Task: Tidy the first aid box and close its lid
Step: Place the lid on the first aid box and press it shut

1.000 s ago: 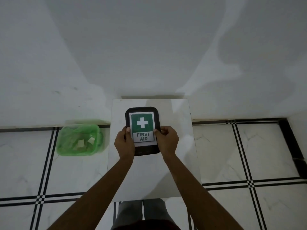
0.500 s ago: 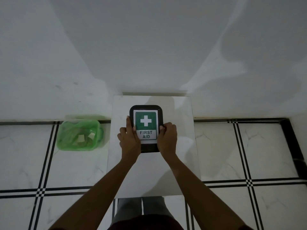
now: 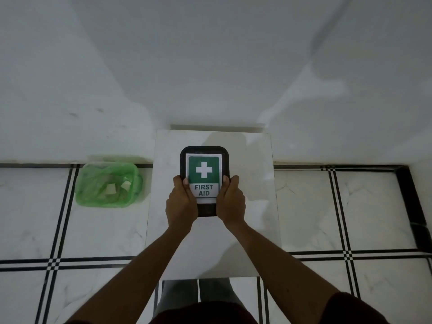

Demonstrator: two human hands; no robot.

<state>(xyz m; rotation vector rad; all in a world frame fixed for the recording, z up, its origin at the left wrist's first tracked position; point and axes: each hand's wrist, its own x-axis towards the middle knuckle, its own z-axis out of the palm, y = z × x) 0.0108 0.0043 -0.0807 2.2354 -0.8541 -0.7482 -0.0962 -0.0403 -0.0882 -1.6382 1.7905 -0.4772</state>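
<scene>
Both hands clasp the first aid box from its two long sides: the left hand curls round the edge at nine o'clock, thumb laid on the lid beside the white label, and the right hand mirrors it at three o'clock, thumb likewise on top. Fingers of each hand are closed against the box's walls, so neither is spread; the grip covers the lower half of the box, up to about the line where "FIRST AID" is printed. Forearms run up from the bottom of the view at five and seven o'clock, converging on the box, wrists fairly straight. With its black lid shut and the green cross label facing up, the box lies flat on the small white marble-topped table, a little toward the table's twelve o'clock end and roughly centred across its width. On the tiled floor at nine o'clock from the table stands a green bin lined with a green bag, with pale scraps of paper inside; it is apart from the table's edge. Compared with half a second earlier, the left hand no longer lies with fingers stretched flat beside the label but has wrapped round the side, and both hands now sit symmetrically; the box itself appears to keep its place on the table.
</scene>
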